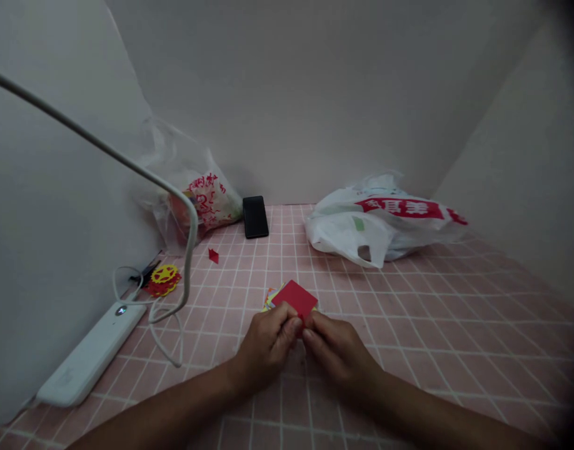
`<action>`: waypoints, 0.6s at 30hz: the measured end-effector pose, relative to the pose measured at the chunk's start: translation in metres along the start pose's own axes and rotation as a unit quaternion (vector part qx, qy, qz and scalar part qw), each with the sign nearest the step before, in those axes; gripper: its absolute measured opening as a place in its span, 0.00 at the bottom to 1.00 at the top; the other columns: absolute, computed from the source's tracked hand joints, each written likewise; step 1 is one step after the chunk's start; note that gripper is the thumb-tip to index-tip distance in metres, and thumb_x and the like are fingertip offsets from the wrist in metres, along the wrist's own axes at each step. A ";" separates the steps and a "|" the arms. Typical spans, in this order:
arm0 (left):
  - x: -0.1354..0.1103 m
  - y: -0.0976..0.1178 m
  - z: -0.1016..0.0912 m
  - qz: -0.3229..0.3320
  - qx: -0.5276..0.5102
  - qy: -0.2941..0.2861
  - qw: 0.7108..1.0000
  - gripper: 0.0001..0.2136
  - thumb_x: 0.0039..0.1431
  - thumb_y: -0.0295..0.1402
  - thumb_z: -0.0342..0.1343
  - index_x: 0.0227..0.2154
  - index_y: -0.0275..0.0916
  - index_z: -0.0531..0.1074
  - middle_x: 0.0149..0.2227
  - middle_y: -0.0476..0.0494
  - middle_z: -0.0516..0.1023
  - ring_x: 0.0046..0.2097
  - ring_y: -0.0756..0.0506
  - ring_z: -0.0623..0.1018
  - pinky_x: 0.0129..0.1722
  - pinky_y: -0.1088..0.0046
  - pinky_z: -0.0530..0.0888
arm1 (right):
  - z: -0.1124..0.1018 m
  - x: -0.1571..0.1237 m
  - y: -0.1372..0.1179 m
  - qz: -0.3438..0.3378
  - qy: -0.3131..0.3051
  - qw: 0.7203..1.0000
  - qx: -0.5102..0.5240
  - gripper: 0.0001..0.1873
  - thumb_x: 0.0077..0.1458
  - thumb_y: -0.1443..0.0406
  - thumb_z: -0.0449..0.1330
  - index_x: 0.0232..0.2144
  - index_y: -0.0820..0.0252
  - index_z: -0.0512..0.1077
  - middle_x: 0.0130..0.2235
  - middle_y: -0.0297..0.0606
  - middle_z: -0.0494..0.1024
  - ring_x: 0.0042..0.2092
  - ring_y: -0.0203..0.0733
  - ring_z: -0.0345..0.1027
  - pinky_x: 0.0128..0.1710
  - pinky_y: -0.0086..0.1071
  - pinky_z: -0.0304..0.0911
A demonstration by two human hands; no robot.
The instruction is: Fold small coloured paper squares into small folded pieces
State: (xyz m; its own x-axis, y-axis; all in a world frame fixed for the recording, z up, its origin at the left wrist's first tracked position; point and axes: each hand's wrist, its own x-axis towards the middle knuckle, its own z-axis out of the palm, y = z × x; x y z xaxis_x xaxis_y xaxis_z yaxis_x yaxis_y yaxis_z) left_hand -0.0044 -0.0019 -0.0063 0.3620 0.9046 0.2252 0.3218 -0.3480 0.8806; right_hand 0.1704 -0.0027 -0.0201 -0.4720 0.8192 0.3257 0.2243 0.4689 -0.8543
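My left hand [267, 344] and my right hand [337, 350] meet at the middle of the pink grid tabletop [409, 325]. Both pinch the near edge of a red square of paper [295, 299] with closed fingertips. Under the red sheet lies a small stack of coloured papers [270, 299], with only its left edges showing. A small folded red paper piece [213, 255] lies alone further back on the left.
A white plastic bag with red print [381, 225] lies at the back right. A clear bag with red contents [193, 194] and a black phone [255, 216] lean at the back wall. On the left are red and yellow paper cut-outs [164, 279], a white power bank [90, 353] and a white cable [174, 187].
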 end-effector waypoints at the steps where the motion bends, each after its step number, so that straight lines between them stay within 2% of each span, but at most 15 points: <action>1: 0.000 0.000 0.001 -0.025 -0.030 0.003 0.999 0.14 0.68 0.39 0.44 0.28 0.39 0.64 0.23 0.51 0.67 0.24 0.51 0.67 0.28 0.74 0.63 | 0.000 0.000 0.000 0.011 0.002 1.000 0.015 0.13 0.65 0.64 0.48 0.27 0.58 0.62 0.26 0.33 0.68 0.28 0.36 0.60 0.29 0.30 0.55; 4: 0.001 -0.001 0.004 -0.086 -0.159 0.007 0.983 0.14 0.67 0.43 0.46 0.33 0.38 0.66 0.24 0.51 0.70 0.23 0.51 0.70 0.27 0.74 0.67 | 0.000 0.001 -0.001 0.060 0.018 0.996 0.069 0.14 0.66 0.62 0.48 0.29 0.59 0.65 0.27 0.33 0.69 0.27 0.36 0.61 0.29 0.30 0.57; 8: 0.002 -0.002 0.007 -0.105 -0.289 0.023 0.951 0.12 0.62 0.41 0.56 0.39 0.37 0.66 0.29 0.48 0.74 0.27 0.51 0.76 0.31 0.73 0.72 | -0.003 0.004 0.000 0.088 0.049 0.990 0.099 0.13 0.65 0.62 0.50 0.29 0.58 0.67 0.27 0.32 0.69 0.27 0.35 0.60 0.27 0.28 0.56; 13: 0.003 0.002 0.007 -0.120 -0.331 0.067 0.933 0.11 0.57 0.34 0.61 0.38 0.38 0.65 0.31 0.50 0.76 0.30 0.52 0.77 0.33 0.74 0.73 | -0.005 0.007 0.005 0.091 0.068 0.988 0.105 0.08 0.63 0.65 0.53 0.32 0.58 0.69 0.29 0.32 0.70 0.29 0.35 0.63 0.29 0.28 0.58; 18: 0.004 0.005 0.005 -0.125 -0.316 0.063 0.938 0.09 0.56 0.34 0.61 0.35 0.37 0.68 0.29 0.49 0.76 0.30 0.52 0.76 0.35 0.74 0.74 | -0.004 0.007 0.008 0.097 0.071 0.988 0.099 0.07 0.63 0.65 0.54 0.32 0.58 0.69 0.29 0.32 0.70 0.27 0.34 0.63 0.27 0.28 0.58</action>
State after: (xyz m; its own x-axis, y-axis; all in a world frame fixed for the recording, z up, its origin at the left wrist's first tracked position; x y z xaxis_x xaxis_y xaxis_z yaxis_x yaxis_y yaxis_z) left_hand 0.0028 -0.0010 -0.0034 0.2253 0.9742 -0.0098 -0.2148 0.0595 0.9748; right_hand 0.1727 0.0077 -0.0228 -0.3082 0.9321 0.1904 0.1209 0.2369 -0.9640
